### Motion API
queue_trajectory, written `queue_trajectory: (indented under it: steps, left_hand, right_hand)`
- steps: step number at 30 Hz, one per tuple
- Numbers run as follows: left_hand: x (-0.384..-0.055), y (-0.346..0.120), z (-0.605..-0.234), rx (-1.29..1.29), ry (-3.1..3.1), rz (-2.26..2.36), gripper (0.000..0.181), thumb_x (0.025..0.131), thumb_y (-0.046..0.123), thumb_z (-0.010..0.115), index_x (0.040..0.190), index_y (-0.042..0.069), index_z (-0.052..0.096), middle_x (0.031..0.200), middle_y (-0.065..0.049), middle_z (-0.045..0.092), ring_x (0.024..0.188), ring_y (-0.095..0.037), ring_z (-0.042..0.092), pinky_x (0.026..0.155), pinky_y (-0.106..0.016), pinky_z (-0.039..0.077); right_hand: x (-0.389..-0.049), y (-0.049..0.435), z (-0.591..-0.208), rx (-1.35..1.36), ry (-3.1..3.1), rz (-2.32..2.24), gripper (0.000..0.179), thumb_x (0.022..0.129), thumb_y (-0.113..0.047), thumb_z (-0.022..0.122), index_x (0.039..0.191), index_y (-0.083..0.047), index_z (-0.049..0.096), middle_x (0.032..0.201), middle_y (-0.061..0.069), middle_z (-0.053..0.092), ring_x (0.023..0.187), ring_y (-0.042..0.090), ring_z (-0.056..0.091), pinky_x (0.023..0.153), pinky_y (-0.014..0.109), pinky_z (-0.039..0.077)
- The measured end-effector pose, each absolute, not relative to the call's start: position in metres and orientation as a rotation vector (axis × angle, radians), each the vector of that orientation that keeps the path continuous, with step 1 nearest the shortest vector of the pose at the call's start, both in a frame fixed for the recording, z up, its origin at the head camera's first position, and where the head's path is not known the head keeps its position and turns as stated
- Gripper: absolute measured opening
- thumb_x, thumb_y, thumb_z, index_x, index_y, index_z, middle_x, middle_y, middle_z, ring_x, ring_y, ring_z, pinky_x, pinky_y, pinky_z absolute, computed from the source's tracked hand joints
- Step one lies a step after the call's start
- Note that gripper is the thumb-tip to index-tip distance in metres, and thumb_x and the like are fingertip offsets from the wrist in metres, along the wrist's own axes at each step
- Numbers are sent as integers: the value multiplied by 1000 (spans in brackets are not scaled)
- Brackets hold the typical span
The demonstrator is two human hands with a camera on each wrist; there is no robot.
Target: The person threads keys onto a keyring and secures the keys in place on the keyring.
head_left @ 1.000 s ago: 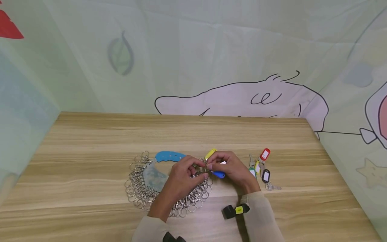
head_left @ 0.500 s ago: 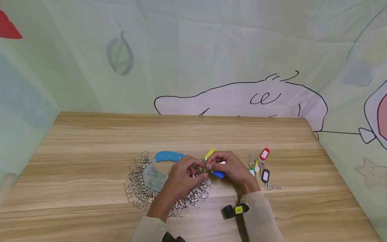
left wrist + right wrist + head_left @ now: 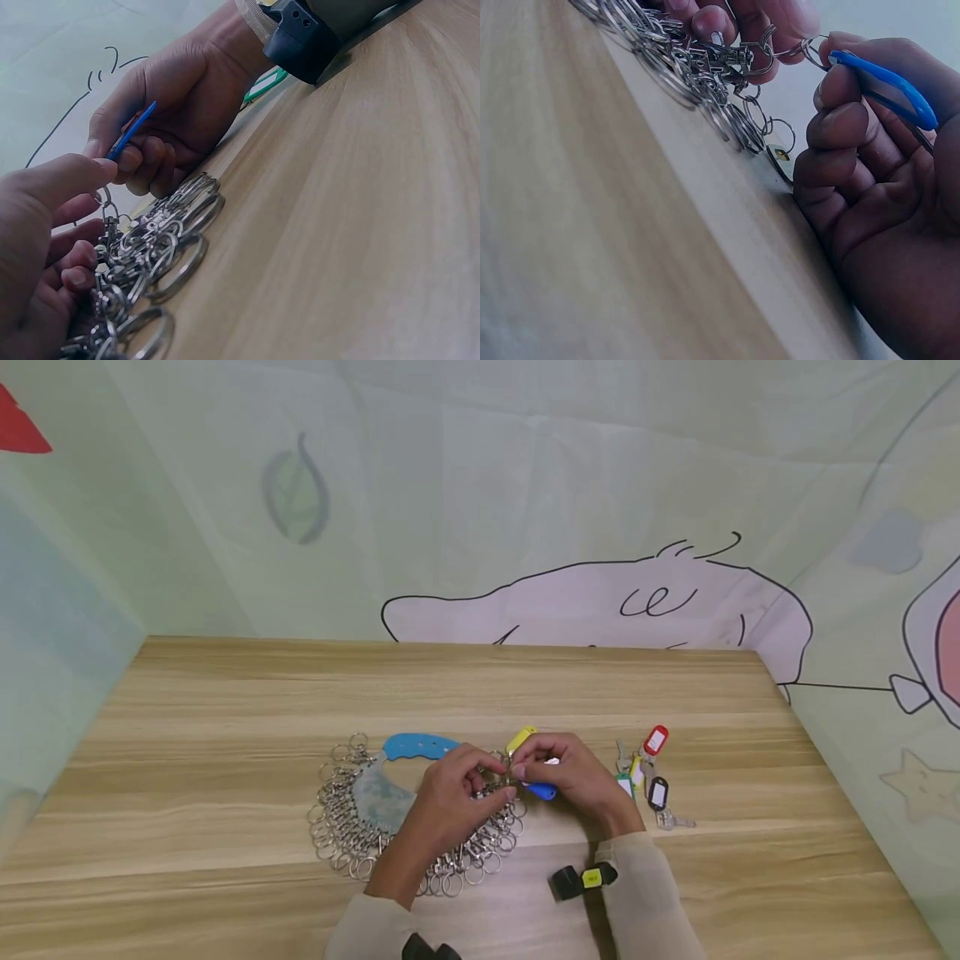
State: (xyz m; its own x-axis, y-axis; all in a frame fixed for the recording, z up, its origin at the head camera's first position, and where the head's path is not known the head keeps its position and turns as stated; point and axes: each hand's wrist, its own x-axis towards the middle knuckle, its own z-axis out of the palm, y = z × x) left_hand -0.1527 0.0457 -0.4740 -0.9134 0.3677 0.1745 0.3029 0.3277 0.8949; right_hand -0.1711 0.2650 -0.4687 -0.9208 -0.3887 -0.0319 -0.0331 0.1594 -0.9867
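A large key holder with a blue handle (image 3: 420, 746) and a grey curved plate (image 3: 378, 795) lies on the table, fringed with swivel clips and split rings (image 3: 180, 262). Over its right end, my left hand (image 3: 456, 795) pinches one of those split rings between thumb and fingers. My right hand (image 3: 573, 777) pinches a blue key tag (image 3: 900, 86) by its ring end, right at the left fingertips. The small ring of the tag meets the left hand's ring there; whether they are linked I cannot tell. A yellow key tag (image 3: 521, 740) sits just behind the hands.
To the right lie keys with red (image 3: 656, 740), yellow (image 3: 637, 772), green (image 3: 626, 783) and black (image 3: 658, 793) tags. A wood-grain table (image 3: 225, 693) is under everything, with a printed cloth backdrop (image 3: 480, 510) behind its far edge.
Both hands stay in nearly the same place, fingertips together at the rings. The whole head view has shifted very slightly.
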Motion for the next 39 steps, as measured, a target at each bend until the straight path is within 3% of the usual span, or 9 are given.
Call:
queue_trajectory:
  steps: [39]
  left_hand:
    - [-153, 46, -474, 637, 2510, 1681, 17, 84, 24, 83, 96, 22, 71, 91, 4, 59, 74, -11, 53, 62, -29, 48]
  right_hand:
    - [-170, 265, -468, -383, 2164, -1823, 4, 92, -5, 71, 94, -3, 73, 88, 13, 66, 89, 30, 53, 79, 39, 43]
